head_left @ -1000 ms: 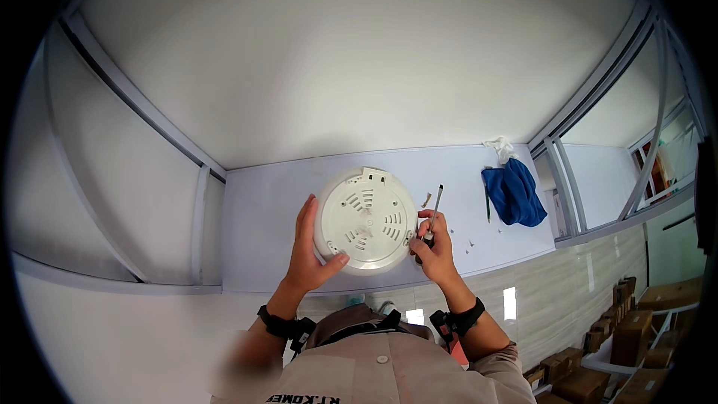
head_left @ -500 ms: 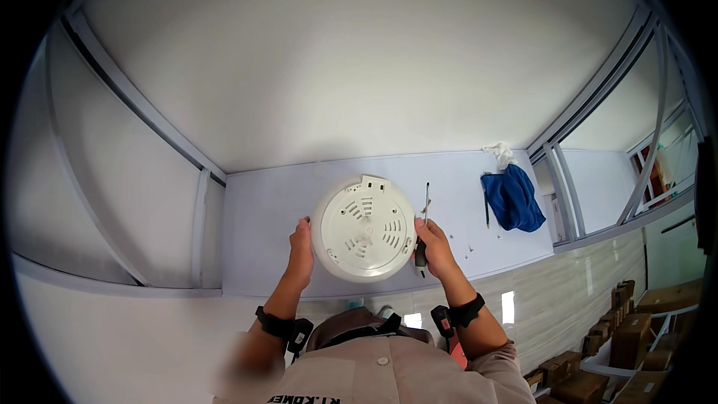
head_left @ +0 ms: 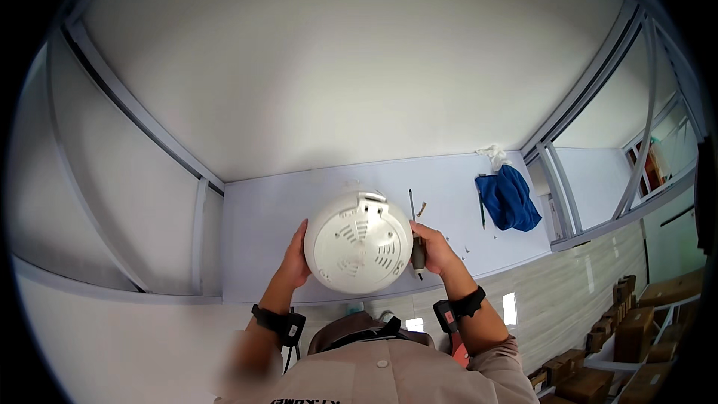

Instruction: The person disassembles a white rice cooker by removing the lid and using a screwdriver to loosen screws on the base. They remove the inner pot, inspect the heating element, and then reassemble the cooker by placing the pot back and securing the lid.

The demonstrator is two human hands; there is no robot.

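A round white appliance (head_left: 359,251) is held up between my two hands, its vented underside facing up. Its kind cannot be told from this side. The base shows slots, screw holes and a raised socket-like block on the far edge. My left hand (head_left: 297,254) presses against its left side, fingers partly hidden beneath. On the opposite side my right hand (head_left: 436,249) grips the rim. A screwdriver (head_left: 418,254) with a dark handle lies between that hand and the appliance, seemingly held too, its thin shaft pointing away from me.
Below is a pale table (head_left: 262,209) against a white wall. To the right lie a blue cloth (head_left: 510,198), a white crumpled piece (head_left: 493,155), a dark pencil-like stick (head_left: 482,206) and several small screws (head_left: 467,248). Cardboard boxes (head_left: 633,333) stand at the lower right.
The appliance has come slightly nearer to me and tilted, its far-edge block turning more into view. The screwdriver's shaft has swung leftward. Both hands keep their hold.
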